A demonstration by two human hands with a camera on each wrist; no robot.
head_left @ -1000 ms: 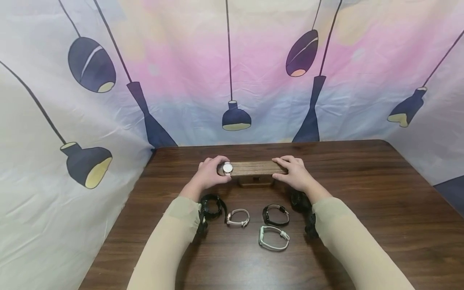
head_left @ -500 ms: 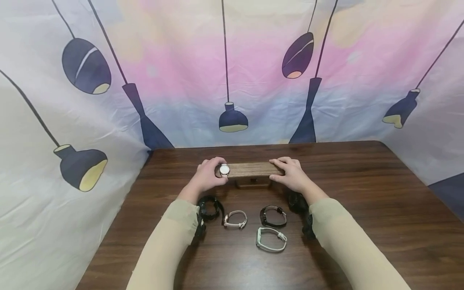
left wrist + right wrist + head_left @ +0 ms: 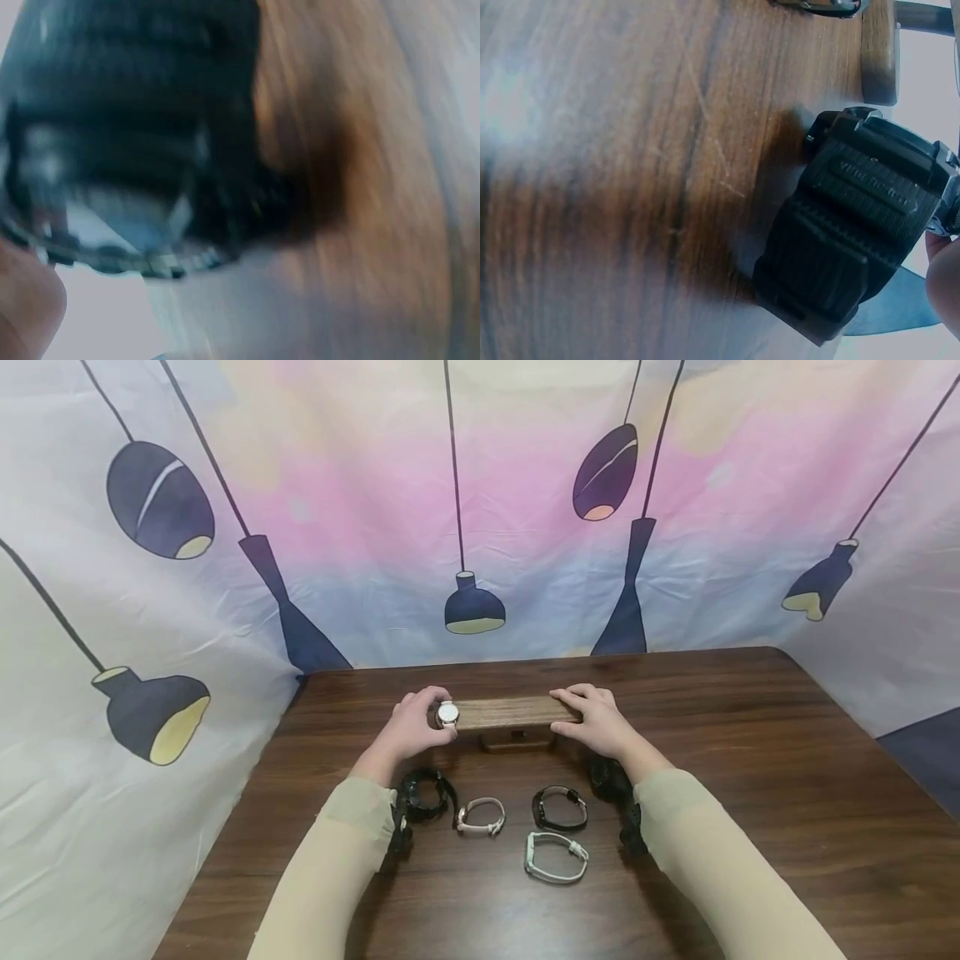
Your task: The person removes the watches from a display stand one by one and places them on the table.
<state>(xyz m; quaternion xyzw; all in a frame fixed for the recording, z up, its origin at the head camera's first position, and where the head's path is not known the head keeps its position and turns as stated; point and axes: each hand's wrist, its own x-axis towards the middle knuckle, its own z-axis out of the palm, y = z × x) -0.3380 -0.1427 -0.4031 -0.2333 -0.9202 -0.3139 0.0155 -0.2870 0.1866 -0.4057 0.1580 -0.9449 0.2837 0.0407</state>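
Note:
In the head view a wooden watch stand (image 3: 510, 713) lies across the far half of the table, its long bar over a lower base. A round-faced white watch (image 3: 447, 714) sits near the bar's left end. My left hand (image 3: 411, 727) grips that end, thumb in front and fingers behind, around the watch. At the other end, my right hand (image 3: 596, 720) holds the bar between thumb and fingers. A black watch (image 3: 423, 795) is below the left wrist, and another black watch (image 3: 609, 777) is beneath the right wrist. The left wrist view is blurred.
Nearer on the brown table (image 3: 480, 910) lie a pale pink watch (image 3: 482, 817), a slim black watch (image 3: 559, 808) and a white-strapped watch (image 3: 556, 857). A printed lamp curtain (image 3: 390, 527) hangs behind the table's far edge.
The head view has turned slightly, so table, stand and hands appear further left. Both hands keep their hold on the stand's ends, and the white watch stays at the left end.

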